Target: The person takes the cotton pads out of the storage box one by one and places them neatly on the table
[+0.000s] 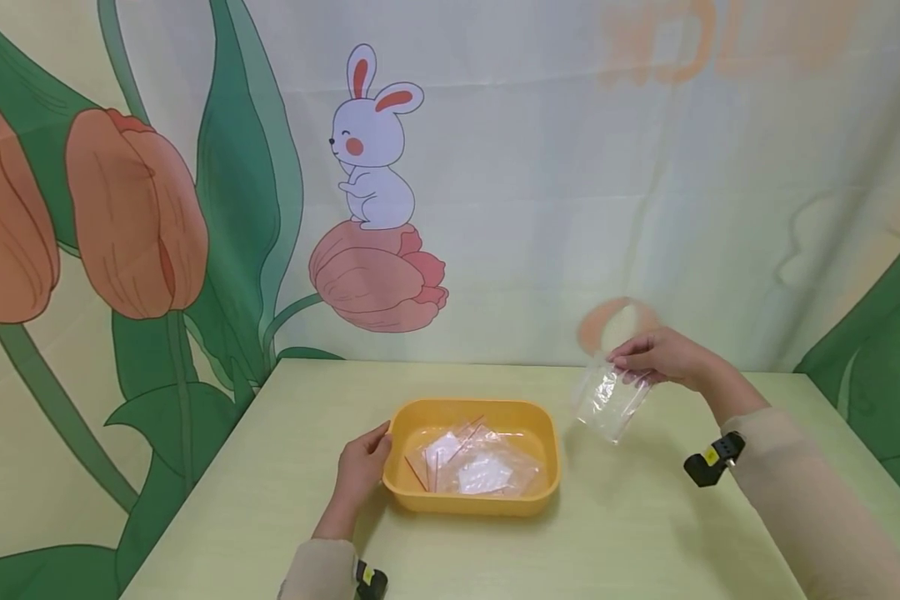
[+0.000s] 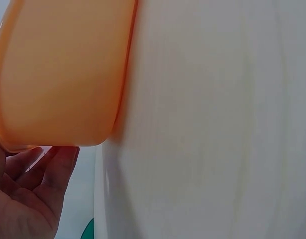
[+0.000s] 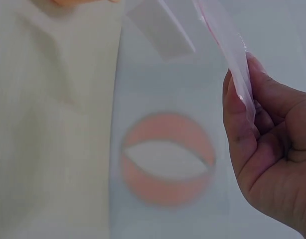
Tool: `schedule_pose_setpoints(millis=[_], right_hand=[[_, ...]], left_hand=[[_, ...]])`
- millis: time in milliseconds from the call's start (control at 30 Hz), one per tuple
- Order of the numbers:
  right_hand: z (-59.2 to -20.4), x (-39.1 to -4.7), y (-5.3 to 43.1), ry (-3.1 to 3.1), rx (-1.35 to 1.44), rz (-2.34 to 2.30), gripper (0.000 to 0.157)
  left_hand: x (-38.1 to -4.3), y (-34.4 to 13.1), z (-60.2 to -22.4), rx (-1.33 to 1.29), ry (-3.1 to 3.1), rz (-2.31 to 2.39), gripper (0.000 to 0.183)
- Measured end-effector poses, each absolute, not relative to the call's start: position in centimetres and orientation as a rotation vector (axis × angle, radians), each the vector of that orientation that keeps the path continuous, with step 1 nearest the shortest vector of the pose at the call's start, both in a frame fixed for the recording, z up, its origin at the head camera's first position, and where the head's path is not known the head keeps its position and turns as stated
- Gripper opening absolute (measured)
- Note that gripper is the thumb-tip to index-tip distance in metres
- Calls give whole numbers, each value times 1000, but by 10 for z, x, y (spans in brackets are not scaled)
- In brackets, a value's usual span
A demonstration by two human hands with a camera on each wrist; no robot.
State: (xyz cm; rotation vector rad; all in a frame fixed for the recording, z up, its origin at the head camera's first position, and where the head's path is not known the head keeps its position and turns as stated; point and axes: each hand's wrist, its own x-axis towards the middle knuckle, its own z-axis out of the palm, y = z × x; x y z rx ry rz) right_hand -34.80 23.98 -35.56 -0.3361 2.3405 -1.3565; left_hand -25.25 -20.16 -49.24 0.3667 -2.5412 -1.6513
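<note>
A yellow plastic tray sits on the table with several clear zip bags in it, some with white pieces inside. My left hand holds the tray by its left end; in the left wrist view the fingers meet the tray's outer wall. Off to the tray's right, my right hand is raised and pinches a clear zip bag by its edge, thumb against fingers. The bag hangs tilted above the table. In the right wrist view a flat white piece shows beside the bag's red-lined edge.
The pale table runs back to a printed cloth backdrop with a rabbit and tulips. Each wrist wears a small black camera, such as the right one.
</note>
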Motion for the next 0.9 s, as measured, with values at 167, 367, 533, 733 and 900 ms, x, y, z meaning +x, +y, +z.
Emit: schedule_pose_setpoints(millis=[167,367,533,733,900], right_hand=[[-367,-342,250,2329,-293,-1383,30],[-380,-335,258,2317,-298,-1390,33],[-390,-329,265,2312,-294,-1394,34],[-403,-323,275,2325,-290,-1384,39],[-412,-315,285,2320,-278,-1376,41]], left_hand=[[-253,-201,-491,364,-2538,-1643,42],[-252,-200,-488,377,-2551,-1640,42],[-251,-199,-486,379,-2561,-1626,42],[-252,-199,-486,380,-2563,-1621,42],[-251,-201,-487,357,-2572,-1597,42]])
